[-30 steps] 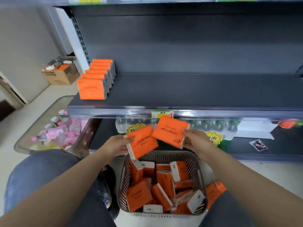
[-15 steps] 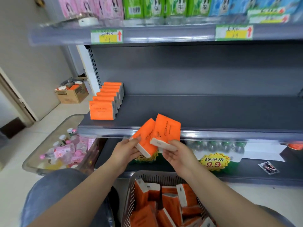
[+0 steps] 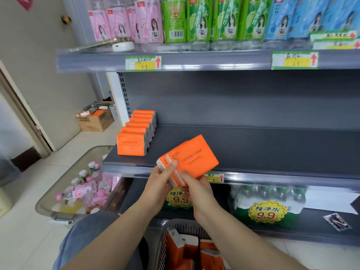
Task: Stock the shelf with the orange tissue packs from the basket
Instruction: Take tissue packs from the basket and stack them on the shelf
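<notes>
Both the left hand (image 3: 161, 184) and right hand (image 3: 196, 189) clasp two stacked orange tissue packs (image 3: 191, 158) over the shelf (image 3: 272, 151) front edge.

arms: bare, no sleeves | hands (image 3: 176, 189): ungloved | legs: blue jeans (image 3: 93, 236)

Head-height view, close, probably facing shelf (image 3: 253, 147)

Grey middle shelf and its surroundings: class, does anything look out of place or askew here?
On the top shelf's left end, a white round gadget and a flat gold slab lie before the pink bottles, unlike stock. The row of orange tissue packs stands straight.
</notes>
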`<state>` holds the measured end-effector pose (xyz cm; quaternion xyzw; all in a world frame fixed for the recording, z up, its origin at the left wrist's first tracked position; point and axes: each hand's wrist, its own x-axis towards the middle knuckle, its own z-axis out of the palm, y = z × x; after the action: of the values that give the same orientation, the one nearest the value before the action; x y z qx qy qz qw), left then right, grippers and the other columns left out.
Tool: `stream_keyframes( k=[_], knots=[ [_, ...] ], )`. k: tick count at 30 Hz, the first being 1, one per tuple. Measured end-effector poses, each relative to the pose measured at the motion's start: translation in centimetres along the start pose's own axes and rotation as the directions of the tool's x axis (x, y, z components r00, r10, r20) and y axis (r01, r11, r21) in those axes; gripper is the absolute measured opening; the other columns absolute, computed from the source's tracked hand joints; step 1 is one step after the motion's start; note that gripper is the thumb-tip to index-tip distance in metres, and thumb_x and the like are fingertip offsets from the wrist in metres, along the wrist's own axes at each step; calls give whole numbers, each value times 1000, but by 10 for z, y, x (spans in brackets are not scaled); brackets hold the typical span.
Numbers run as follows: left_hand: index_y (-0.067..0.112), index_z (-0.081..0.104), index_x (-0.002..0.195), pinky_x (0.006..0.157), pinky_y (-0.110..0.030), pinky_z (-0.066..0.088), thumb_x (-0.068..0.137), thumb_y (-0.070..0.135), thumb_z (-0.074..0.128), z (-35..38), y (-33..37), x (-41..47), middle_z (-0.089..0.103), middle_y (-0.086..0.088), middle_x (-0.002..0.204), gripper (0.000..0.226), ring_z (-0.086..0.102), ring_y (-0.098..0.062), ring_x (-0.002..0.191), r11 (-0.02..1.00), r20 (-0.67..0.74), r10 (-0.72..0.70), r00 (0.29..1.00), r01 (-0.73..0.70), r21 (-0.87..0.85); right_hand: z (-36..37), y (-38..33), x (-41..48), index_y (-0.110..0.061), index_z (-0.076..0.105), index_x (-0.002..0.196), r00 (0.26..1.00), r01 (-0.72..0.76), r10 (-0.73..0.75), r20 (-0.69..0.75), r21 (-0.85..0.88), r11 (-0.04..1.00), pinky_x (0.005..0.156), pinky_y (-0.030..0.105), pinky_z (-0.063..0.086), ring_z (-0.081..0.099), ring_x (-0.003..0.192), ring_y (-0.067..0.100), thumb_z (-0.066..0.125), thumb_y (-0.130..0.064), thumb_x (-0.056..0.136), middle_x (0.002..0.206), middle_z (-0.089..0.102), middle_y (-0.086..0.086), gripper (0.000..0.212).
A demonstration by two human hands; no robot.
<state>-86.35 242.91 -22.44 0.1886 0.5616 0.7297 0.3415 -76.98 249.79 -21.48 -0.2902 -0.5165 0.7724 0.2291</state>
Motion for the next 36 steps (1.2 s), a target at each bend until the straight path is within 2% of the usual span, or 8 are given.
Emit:
stream_keyframes(
  k=[4, 7, 12, 16, 18, 25, 31, 36],
  knots=[
    [5, 51, 129, 81, -37, 56, 60, 42, 87, -6, 3, 16, 65, -15, 124, 86, 67, -25, 108, 1000, -75, 10, 997, -11, -3, 15, -5, 5, -33, 60, 110, 999, 17, -14, 50, -58, 998, 64, 21, 47, 65, 87, 5, 69, -36, 85, 98, 71, -13, 27],
    [1, 51, 127, 71, -30, 57, 68, 30, 85, -12, 9, 29, 64, -19, 123, 75, 68, -26, 105, 999, -74, 35, 997, -36, -20, 15, -6, 16, -29, 53, 113, 999, 0, 2, 35, -57, 998, 70, 25, 51, 64, 88, 10, 69, -36, 84, 101, 69, -9, 34],
    [10, 58, 121, 74, -33, 56, 69, 29, 83, -23, 28, 51, 70, -11, 114, 60, 70, -24, 100, 998, -83, 65, 994, -63, 25, -6, -13, 50, -29, 25, 140, 1000, 12, -11, 16, -67, 998, 104, 45, 43, 55, 117, 18, 76, -53, 70, 130, 54, -3, 90],
    [16, 56, 123, 90, -44, 55, 64, 38, 84, -36, 34, 76, 68, -9, 119, 70, 69, -23, 104, 997, -45, 17, 999, -14, 78, -23, -32, 83, -28, 24, 148, 992, -20, 34, 123, -113, 993, 103, 42, 38, 46, 128, 20, 74, -67, 49, 142, 48, -2, 117],
    [18, 51, 130, 92, -46, 54, 54, 44, 89, -39, 34, 88, 67, -9, 121, 89, 68, -24, 106, 997, -19, -18, 1000, 19, 81, -27, -41, 99, -19, 35, 144, 987, -7, 31, 160, -152, 988, 103, 36, 40, 53, 122, 16, 75, -64, 50, 134, 55, -1, 112],
    [14, 45, 132, 83, -34, 55, 54, 43, 85, -44, 36, 135, 68, -9, 118, 92, 70, -21, 102, 994, -4, -22, 1000, 23, 103, -25, -53, 154, -15, 54, 126, 967, -16, 57, 246, -166, 986, 92, 34, 52, 65, 107, 17, 72, -35, 76, 118, 68, 4, 56],
    [15, 54, 129, 94, -37, 52, 57, 50, 83, -55, 32, 188, 68, -5, 120, 85, 67, -19, 108, 983, 4, 11, 1000, -11, 183, -23, -49, 209, -21, 55, 127, 967, 22, 41, 253, -240, 970, 101, 41, 48, 64, 111, 16, 77, -45, 66, 119, 68, -1, 69],
    [18, 53, 132, 96, -38, 52, 64, 46, 80, -63, 28, 232, 68, -4, 121, 79, 67, -19, 109, 981, 8, 10, 1000, -11, 194, -19, -40, 261, -27, 55, 126, 972, 33, 38, 233, -293, 956, 102, 41, 47, 63, 111, 15, 77, -42, 75, 120, 67, -5, 58]
  ],
)
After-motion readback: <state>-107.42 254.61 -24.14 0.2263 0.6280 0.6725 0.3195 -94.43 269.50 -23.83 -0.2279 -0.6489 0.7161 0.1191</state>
